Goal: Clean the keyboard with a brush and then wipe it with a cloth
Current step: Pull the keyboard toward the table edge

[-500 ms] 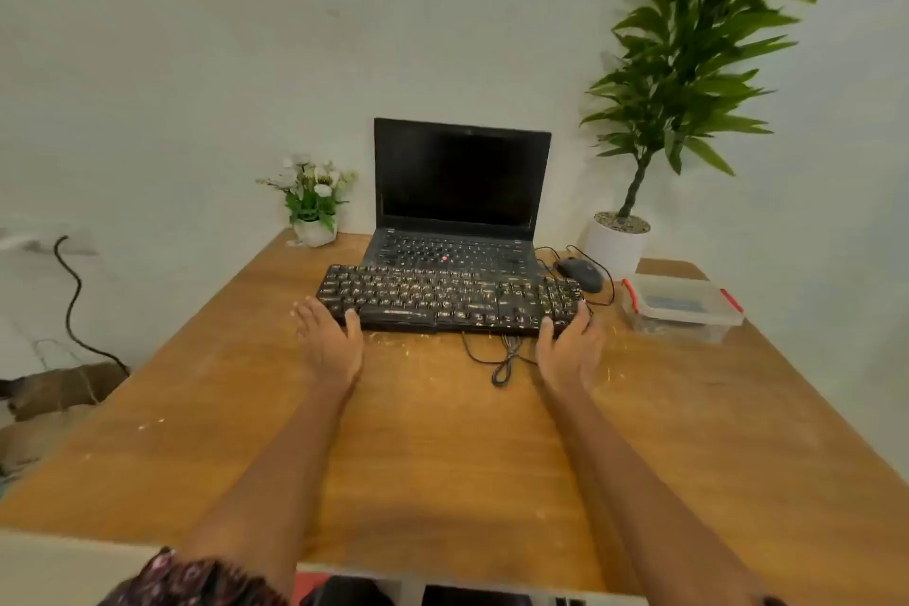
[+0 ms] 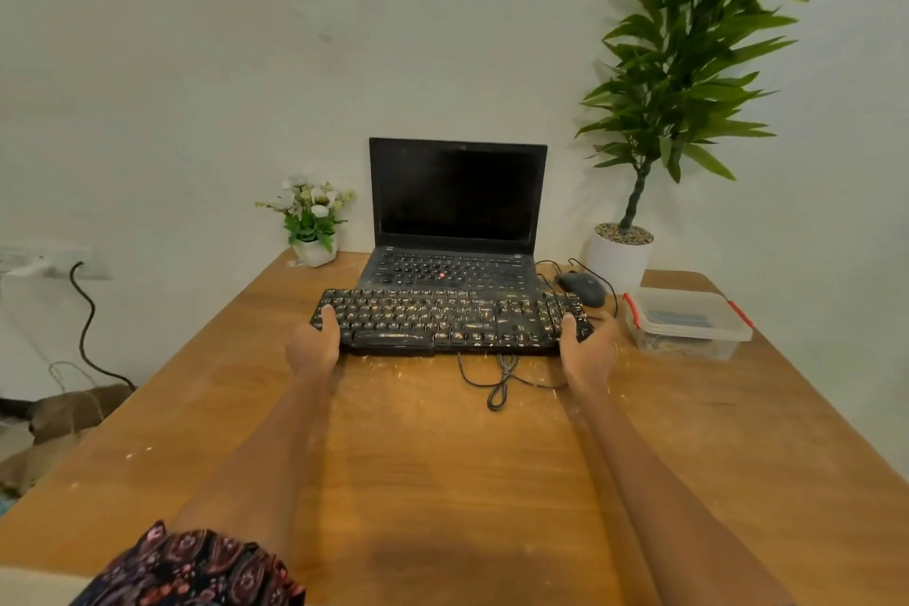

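A wooden table fills most of the view, its top dusted with pale crumbs near the middle. At its far right corner stands a tall plant in a white pot. An open laptop with a dark screen sits at the far edge, against the wall. Directly in front of it, overlapping its front edge, lies the black keyboard, its keys flecked with light debris; its cable loops on the table just before it. The left hand grips the keyboard's left end, thumb on top of the keys, the other fingers hidden beneath the edge. The right hand grips the right end the same way, thumb on the keys and fingers curled around the side. A clear plastic box with red clips sits just right of the keyboard. A small pot of white flowers stands left of the laptop, and a dark mouse lies between laptop and box.
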